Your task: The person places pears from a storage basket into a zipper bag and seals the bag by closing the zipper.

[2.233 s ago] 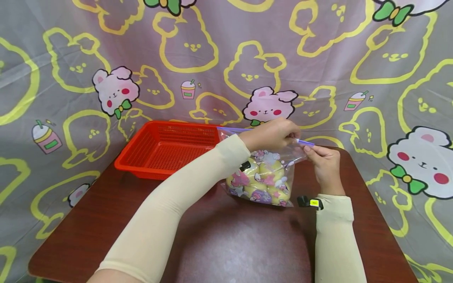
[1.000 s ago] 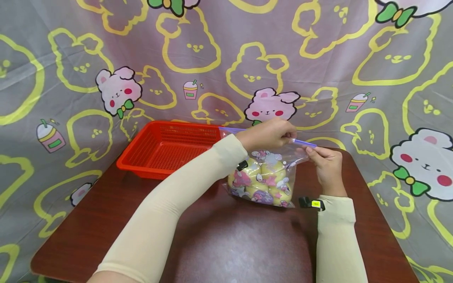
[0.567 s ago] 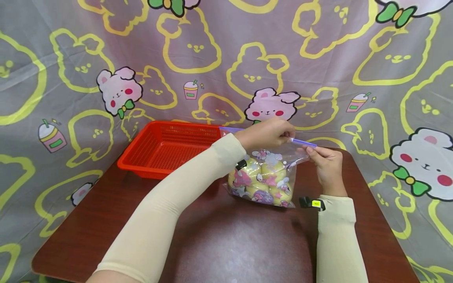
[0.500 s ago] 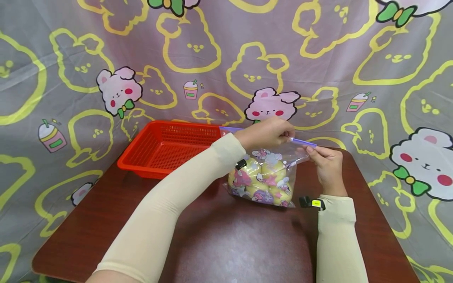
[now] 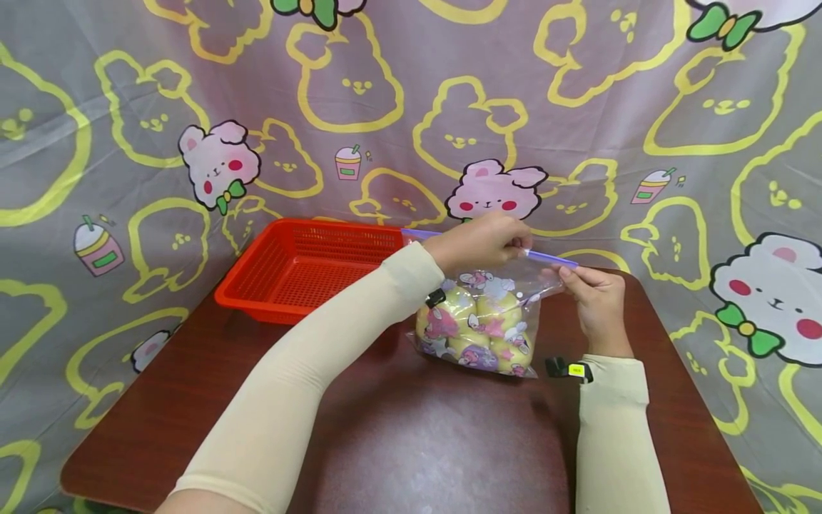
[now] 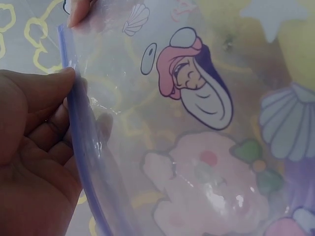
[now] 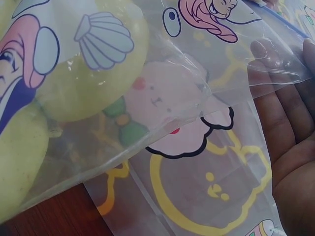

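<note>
A clear zip bag (image 5: 542,280), printed with cartoon figures, shells and stars, stands on the table. Several round pale-yellow fruits (image 5: 497,310) fill its lower part; their kind is unclear. Along the bag's top runs a purple zip strip (image 5: 552,258). My left hand (image 5: 481,243) reaches over the bag and pinches the strip, a small white piece showing at its fingertips. In the left wrist view, the thumb of the left hand (image 6: 34,132) presses the strip, fingers behind. At the top right corner, my right hand (image 5: 597,300) pinches the bag between thumb and fingers.
A red plastic basket (image 5: 308,310) with perforated walls stands to the left, partly behind the left sleeve (image 5: 308,357). The brown table (image 5: 437,442) has rounded corners. A grey curtain (image 5: 359,64) with cartoon rabbits hangs close behind it.
Compared with the earliest frame, my left hand has slid slightly left along the zip strip, so more purple shows between the hands. The right hand keeps its hold on the corner.
</note>
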Available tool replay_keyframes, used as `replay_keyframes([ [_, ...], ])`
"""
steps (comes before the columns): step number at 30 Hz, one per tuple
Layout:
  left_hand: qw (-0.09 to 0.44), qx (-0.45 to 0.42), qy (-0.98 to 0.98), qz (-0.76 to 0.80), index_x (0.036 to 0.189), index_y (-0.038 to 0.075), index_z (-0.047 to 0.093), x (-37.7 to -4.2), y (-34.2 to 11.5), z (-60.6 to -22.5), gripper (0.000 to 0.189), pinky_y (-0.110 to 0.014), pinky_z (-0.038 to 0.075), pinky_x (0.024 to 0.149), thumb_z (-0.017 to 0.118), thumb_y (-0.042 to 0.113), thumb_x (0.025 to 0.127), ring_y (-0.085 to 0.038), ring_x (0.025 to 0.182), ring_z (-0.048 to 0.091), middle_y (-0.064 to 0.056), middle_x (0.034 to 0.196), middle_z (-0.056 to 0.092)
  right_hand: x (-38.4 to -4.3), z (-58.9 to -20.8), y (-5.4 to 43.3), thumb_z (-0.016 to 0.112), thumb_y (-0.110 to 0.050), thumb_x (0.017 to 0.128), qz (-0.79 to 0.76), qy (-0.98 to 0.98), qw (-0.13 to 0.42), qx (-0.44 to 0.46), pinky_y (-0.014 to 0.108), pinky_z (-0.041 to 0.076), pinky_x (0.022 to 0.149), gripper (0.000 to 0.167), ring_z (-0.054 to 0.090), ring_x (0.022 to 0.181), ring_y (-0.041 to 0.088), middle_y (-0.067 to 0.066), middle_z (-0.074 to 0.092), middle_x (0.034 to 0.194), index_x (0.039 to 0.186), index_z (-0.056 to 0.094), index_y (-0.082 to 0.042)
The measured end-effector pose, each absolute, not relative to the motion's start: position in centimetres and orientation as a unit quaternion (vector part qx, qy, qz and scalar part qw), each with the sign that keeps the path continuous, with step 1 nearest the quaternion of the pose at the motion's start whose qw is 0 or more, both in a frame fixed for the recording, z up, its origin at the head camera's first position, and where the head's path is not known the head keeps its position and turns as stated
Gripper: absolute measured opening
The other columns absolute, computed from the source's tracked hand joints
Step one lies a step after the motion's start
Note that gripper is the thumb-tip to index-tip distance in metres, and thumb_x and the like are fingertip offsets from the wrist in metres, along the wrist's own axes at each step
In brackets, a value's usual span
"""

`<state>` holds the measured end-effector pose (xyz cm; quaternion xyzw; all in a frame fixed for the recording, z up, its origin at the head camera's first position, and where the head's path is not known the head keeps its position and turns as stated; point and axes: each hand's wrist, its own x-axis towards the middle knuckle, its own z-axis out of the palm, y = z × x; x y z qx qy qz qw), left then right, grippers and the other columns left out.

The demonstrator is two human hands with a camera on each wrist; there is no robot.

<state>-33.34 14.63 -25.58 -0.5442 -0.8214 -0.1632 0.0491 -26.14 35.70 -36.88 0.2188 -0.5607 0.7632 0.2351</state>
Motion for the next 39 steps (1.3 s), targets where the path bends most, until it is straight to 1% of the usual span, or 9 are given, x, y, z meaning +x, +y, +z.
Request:
replay_keyframes([
  [10, 0.052, -0.547, -0.816, -0.18, 0.093, 0.01, 0.071, -32.9, 14.4, -25.6, 0.01, -0.017, 0.042, 0.07, 0.061, 0.009, 0.096, -0.008, 0.073, 0.05, 0.003, 0.084, 0.063, -25.8, -36.9, 35.9, 0.059, 0.012, 0.09, 0.753, -0.576, 0.234, 0.212, 0.029, 0.055, 0.077, 0.02, 0.072, 0.081, 0.025, 0.018, 0.072, 0.088, 0.107, 0.062, 0.023],
  [15, 0.061, -0.553, -0.809, -0.19, 0.093, 0.009, 0.071, -32.9, 14.2, -25.8, 0.011, -0.017, 0.041, 0.07, 0.06, 0.009, 0.096, -0.007, 0.073, 0.051, 0.003, 0.084, 0.064, -25.7, -36.7, 35.8, 0.06, 0.013, 0.09, 0.747, -0.583, 0.236, 0.217, 0.029, 0.055, 0.075, 0.019, 0.072, 0.08, 0.025, 0.018, 0.072, 0.087, 0.104, 0.061, 0.025],
  [22, 0.071, -0.558, -0.801, -0.204, 0.093, 0.009, 0.071, -32.7, 14.1, -25.8, 0.013, -0.015, 0.041, 0.072, 0.059, 0.008, 0.097, -0.006, 0.075, 0.052, 0.003, 0.087, 0.065, -25.6, -36.3, 35.7, 0.057, 0.019, 0.087, 0.748, -0.567, 0.242, 0.246, 0.031, 0.054, 0.08, 0.019, 0.072, 0.083, 0.028, 0.023, 0.071, 0.088, 0.103, 0.057, 0.029],
  [26, 0.078, -0.561, -0.797, -0.208, 0.093, 0.009, 0.071, -32.6, 13.9, -25.9, 0.013, -0.015, 0.042, 0.072, 0.058, 0.007, 0.097, -0.007, 0.076, 0.052, 0.003, 0.087, 0.066, -25.5, -36.0, 35.6, 0.058, 0.018, 0.087, 0.736, -0.58, 0.249, 0.245, 0.03, 0.054, 0.082, 0.018, 0.071, 0.085, 0.027, 0.022, 0.071, 0.089, 0.103, 0.058, 0.028],
  [30, 0.093, -0.57, -0.79, -0.207, 0.093, 0.008, 0.072, -32.5, 13.9, -26.0, 0.012, -0.015, 0.042, 0.073, 0.06, 0.006, 0.095, -0.007, 0.077, 0.054, 0.002, 0.088, 0.067, -25.6, -35.5, 35.4, 0.062, 0.017, 0.085, 0.729, -0.587, 0.266, 0.23, 0.027, 0.054, 0.076, 0.018, 0.071, 0.08, 0.022, 0.019, 0.072, 0.088, 0.099, 0.06, 0.028],
  [34, 0.104, -0.578, -0.784, -0.201, 0.093, 0.008, 0.072, -32.4, 14.0, -26.1, 0.01, -0.015, 0.043, 0.073, 0.063, 0.006, 0.095, -0.007, 0.078, 0.056, 0.001, 0.091, 0.068, -25.7, -34.9, 35.4, 0.069, 0.012, 0.083, 0.707, -0.616, 0.282, 0.204, 0.021, 0.053, 0.068, 0.021, 0.067, 0.075, 0.016, 0.012, 0.072, 0.089, 0.098, 0.063, 0.025],
  [36, 0.1, -0.576, -0.786, -0.201, 0.094, 0.008, 0.072, -32.3, 14.0, -26.1, 0.01, -0.015, 0.043, 0.073, 0.062, 0.006, 0.095, -0.007, 0.078, 0.057, 0.001, 0.093, 0.068, -25.7, -34.6, 35.3, 0.071, 0.009, 0.083, 0.683, -0.646, 0.284, 0.19, 0.019, 0.052, 0.066, 0.021, 0.066, 0.074, 0.014, 0.008, 0.072, 0.089, 0.099, 0.066, 0.021],
  [39, 0.09, -0.571, -0.791, -0.201, 0.095, 0.008, 0.071, -32.1, 13.9, -26.2, 0.01, -0.015, 0.043, 0.074, 0.061, 0.007, 0.096, -0.007, 0.079, 0.056, 0.001, 0.095, 0.067, -25.7, -34.3, 35.2, 0.074, 0.004, 0.082, 0.633, -0.699, 0.289, 0.167, 0.017, 0.048, 0.059, 0.022, 0.064, 0.072, 0.011, 0.002, 0.073, 0.089, 0.101, 0.069, 0.015],
])
